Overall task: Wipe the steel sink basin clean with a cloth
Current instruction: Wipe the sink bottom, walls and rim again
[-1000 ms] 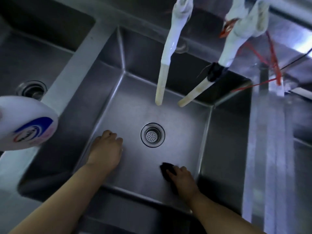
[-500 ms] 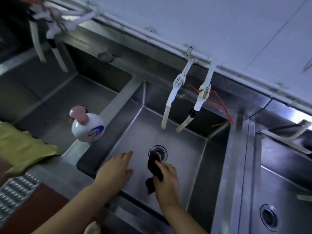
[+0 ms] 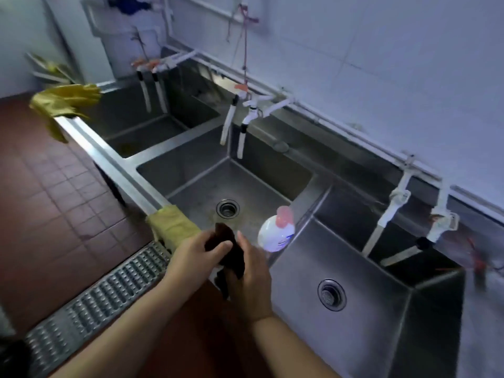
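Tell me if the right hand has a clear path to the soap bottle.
Probably yes. The soap bottle stands on the sink divider just beyond the right hand, with nothing between them. But that hand and the left hand both grip the dark cloth, so it would have to let go first.

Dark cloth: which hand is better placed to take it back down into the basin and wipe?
Probably the right hand: it wraps the dark cloth along its length and is nearer the right-hand basin. The left hand only pinches the cloth's upper part.
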`<state>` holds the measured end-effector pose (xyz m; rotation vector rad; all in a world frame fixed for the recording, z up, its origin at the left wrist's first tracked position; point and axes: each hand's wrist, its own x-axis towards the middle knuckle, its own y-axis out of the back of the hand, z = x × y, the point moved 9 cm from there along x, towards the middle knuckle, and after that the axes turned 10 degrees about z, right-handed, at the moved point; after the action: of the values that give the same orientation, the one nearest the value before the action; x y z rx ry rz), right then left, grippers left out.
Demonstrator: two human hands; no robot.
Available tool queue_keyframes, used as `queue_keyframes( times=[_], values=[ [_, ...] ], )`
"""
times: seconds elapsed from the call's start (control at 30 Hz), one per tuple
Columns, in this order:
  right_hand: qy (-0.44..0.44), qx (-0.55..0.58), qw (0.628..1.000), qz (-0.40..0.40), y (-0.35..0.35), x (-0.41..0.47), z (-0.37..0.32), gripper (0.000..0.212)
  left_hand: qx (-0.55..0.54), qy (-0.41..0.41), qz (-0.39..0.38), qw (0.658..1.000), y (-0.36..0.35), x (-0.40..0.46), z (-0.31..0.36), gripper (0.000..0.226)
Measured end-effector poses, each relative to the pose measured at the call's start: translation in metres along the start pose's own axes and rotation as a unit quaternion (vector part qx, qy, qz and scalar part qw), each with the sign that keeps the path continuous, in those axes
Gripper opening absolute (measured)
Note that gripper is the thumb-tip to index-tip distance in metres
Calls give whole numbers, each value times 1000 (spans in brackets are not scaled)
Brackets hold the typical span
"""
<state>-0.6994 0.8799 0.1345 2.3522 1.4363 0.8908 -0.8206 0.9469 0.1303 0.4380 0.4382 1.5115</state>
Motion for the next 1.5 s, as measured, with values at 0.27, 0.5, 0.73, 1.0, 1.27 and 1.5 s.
queue_keyframes(
  times=[0.27,0.5,0.73,1.0,1.27,1.5],
  values=[
    [71,27,997,-34,-146,18,-93,68,-58,17,72,996,138,65,-73,17],
    [-105,48,993,-32,-173,59,-54,88,-107,4,43,993,151,133,-78,19],
    [-337,285,895,-62,-229,141,3,41,-85,-46,8,995,136,225,-65,24],
    [-412,357,838,-33,-287,228,47,18,-27,-40,-20,999,109,335,-81,26],
    [-395,168,903,9,-289,283,108,20,41,21,-83,995,56,416,-135,26],
    [-440,6,898,18,-299,262,170,26,141,-9,-254,957,-32,437,-191,13]
  ],
)
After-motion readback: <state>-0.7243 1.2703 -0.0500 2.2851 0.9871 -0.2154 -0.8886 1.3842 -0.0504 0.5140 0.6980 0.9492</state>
